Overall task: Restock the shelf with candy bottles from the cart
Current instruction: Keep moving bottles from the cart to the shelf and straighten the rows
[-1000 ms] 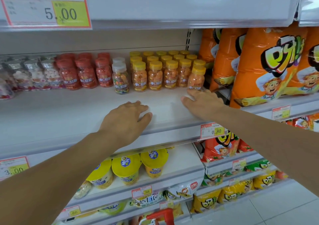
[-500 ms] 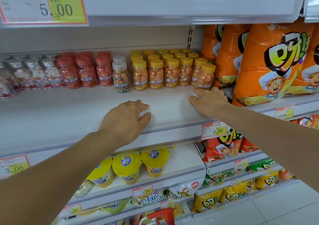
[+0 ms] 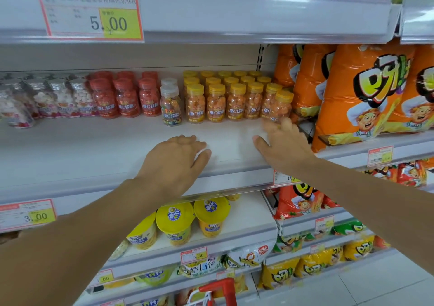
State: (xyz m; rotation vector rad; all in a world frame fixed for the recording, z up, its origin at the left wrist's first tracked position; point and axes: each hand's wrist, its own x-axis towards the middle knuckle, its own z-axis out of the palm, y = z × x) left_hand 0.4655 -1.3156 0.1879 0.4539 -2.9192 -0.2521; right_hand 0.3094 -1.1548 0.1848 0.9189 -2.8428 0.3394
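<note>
Left hand (image 3: 173, 162) palm-down on shelf (image 3: 82, 146)

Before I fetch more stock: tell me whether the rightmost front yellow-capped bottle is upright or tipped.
Upright: the yellow-capped bottle stands cap up on the shelf; blurred fingers of the right hand hide its base.

On the pale grey shelf board (image 3: 94, 150) before me, near its right edge, stand clear plastic bottles of orange candy with yellow caps (image 3: 216, 105). Leftward come one clear-capped bottle of mixed-colour sweets (image 3: 171, 106), red-capped bottles of red candy (image 3: 126, 100), then silver-capped jars of white and pink sweets (image 3: 62, 99). Beyond the right edge I see tall orange snack bags (image 3: 347, 75) printed with a cartoon chef.
</note>
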